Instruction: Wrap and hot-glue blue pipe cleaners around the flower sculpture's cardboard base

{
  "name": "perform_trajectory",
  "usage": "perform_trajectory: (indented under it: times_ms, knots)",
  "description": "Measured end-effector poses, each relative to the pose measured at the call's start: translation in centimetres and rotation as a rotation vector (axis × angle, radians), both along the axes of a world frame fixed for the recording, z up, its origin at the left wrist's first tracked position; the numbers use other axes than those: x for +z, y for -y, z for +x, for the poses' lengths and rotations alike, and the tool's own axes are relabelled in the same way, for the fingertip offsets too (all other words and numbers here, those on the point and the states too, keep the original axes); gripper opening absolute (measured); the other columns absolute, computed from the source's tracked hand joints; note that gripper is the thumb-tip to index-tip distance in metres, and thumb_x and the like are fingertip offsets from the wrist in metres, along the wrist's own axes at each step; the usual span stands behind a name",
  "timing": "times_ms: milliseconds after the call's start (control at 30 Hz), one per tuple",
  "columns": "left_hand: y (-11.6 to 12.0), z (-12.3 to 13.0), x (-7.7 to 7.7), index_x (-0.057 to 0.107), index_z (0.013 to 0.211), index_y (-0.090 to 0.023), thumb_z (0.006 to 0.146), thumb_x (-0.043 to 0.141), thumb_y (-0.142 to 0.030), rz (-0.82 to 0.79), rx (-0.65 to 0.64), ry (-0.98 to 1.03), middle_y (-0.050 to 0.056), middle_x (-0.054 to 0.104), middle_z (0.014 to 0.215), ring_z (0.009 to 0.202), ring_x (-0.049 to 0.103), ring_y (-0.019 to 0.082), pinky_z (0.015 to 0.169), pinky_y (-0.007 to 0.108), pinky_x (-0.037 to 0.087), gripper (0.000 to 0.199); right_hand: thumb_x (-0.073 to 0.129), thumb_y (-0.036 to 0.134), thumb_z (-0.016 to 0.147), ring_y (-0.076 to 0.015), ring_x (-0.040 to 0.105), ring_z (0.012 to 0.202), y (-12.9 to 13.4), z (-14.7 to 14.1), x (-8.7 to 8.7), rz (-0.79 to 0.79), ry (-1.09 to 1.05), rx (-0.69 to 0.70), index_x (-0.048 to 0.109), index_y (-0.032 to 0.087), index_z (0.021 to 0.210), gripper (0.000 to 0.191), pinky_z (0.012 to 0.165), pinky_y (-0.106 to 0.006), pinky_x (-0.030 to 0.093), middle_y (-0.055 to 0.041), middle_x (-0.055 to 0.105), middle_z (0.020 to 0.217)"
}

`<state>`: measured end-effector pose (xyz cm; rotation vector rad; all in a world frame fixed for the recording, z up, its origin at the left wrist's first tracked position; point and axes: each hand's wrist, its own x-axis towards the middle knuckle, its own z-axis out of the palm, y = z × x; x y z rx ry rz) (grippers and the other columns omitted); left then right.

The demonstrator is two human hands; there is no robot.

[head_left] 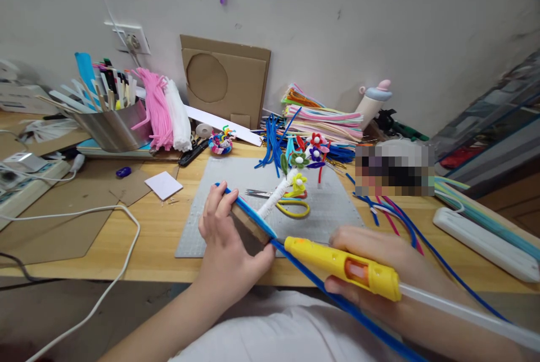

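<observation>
My left hand (230,249) grips a small cardboard base (248,229) tilted above the table's front edge. A blue pipe cleaner (247,208) lies along the base's upper edge, and its long loose strands trail down to the right. From the base rises a white wrapped stem (275,197) topped with pipe cleaner flowers (299,160) in red, green, purple and yellow. In my right hand (358,244) is a yellow hot glue gun (329,258), its nozzle at the blue pipe cleaner by my left thumb. A long clear glue stick (455,308) sticks out of its back.
Yellow-handled scissors (295,211) lie on a grey cutting mat (196,221). Behind are bundled pipe cleaners (324,117), a cardboard panel (248,77) and a metal holder (113,128) of sticks. A white cable (135,238) crosses the left side; a white power strip (485,244) sits right.
</observation>
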<state>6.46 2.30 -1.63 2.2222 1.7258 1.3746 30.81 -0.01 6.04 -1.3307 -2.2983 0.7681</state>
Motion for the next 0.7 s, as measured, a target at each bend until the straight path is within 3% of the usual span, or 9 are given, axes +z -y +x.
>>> perform_trajectory:
  times_ms: [167, 267, 300, 367, 433, 533, 700]
  knots:
    - [0.0, -0.2, -0.1, 0.024, 0.143, -0.02, 0.07, 0.074, -0.032, -0.005, 0.002, 0.009, 0.022, 0.03, 0.153, 0.149, 0.024, 0.037, 0.115, 0.06, 0.026, 0.09, 0.059, 0.053, 0.091, -0.0212, 0.061, 0.066, -0.4, 1.8, -0.8, 0.013, -0.279, -0.032, 0.063, 0.024, 0.079, 0.031, 0.056, -0.031, 0.043, -0.0038, 0.065, 0.073]
    - [-0.1, -0.2, -0.2, 0.024, 0.143, -0.02, 0.069, 0.075, -0.032, -0.002, 0.006, 0.013, 0.022, 0.03, 0.153, 0.149, 0.024, 0.038, 0.115, 0.061, 0.026, 0.091, 0.062, 0.059, 0.086, -0.0222, 0.059, 0.06, -1.1, 2.5, -2.6, -0.021, -0.611, -0.192, 0.068, 0.023, 0.079, 0.037, 0.05, -0.033, 0.045, -0.008, 0.067, 0.071]
    - [-0.1, -0.2, -0.2, 0.024, 0.144, -0.02, 0.069, 0.075, -0.032, 0.001, 0.006, 0.016, 0.022, 0.03, 0.153, 0.149, 0.024, 0.038, 0.115, 0.061, 0.026, 0.091, 0.061, 0.062, 0.086, -0.0202, 0.055, 0.056, -1.5, 2.6, -3.3, -0.057, -0.739, -0.302, 0.069, 0.022, 0.081, 0.04, 0.048, -0.032, 0.043, -0.0085, 0.067, 0.071]
    - [-0.1, -0.3, -0.2, 0.023, 0.144, -0.021, 0.069, 0.075, -0.031, 0.008, 0.007, 0.026, 0.022, 0.029, 0.153, 0.149, 0.025, 0.038, 0.116, 0.061, 0.026, 0.092, 0.057, 0.062, 0.087, -0.0147, 0.048, 0.049, -2.6, 2.9, -4.8, -0.181, -1.008, -0.382, 0.068, 0.021, 0.08, 0.043, 0.045, -0.031, 0.04, -0.0071, 0.064, 0.072]
    - [0.0, -0.3, -0.2, 0.023, 0.145, -0.022, 0.069, 0.075, -0.031, 0.016, 0.01, 0.04, 0.021, 0.028, 0.154, 0.148, 0.024, 0.038, 0.116, 0.062, 0.026, 0.093, 0.056, 0.048, 0.092, -0.0112, 0.048, 0.05, -4.0, 3.2, -6.2, -0.33, -1.213, -0.498, 0.066, 0.022, 0.087, 0.029, 0.048, -0.027, 0.045, -0.0047, 0.065, 0.081]
    - [0.0, -0.4, -0.2, 0.023, 0.145, -0.022, 0.068, 0.075, -0.032, 0.023, 0.016, 0.055, 0.021, 0.028, 0.154, 0.148, 0.025, 0.038, 0.116, 0.062, 0.026, 0.093, 0.056, 0.028, 0.087, -0.013, 0.06, 0.06, -5.9, 4.0, -8.1, -0.485, -1.229, -0.564, 0.066, 0.02, 0.089, 0.012, 0.058, -0.024, 0.055, -0.0048, 0.067, 0.082]
    - [-0.1, -0.5, -0.3, 0.023, 0.145, -0.022, 0.069, 0.075, -0.032, 0.022, 0.009, 0.051, 0.022, 0.028, 0.154, 0.147, 0.026, 0.038, 0.115, 0.063, 0.027, 0.093, 0.053, 0.019, 0.079, -0.0189, 0.07, 0.066, -7.6, 4.9, -10.3, -0.688, -1.159, -0.567, 0.066, 0.018, 0.096, 0.021, 0.062, -0.031, 0.065, -0.0092, 0.072, 0.082]
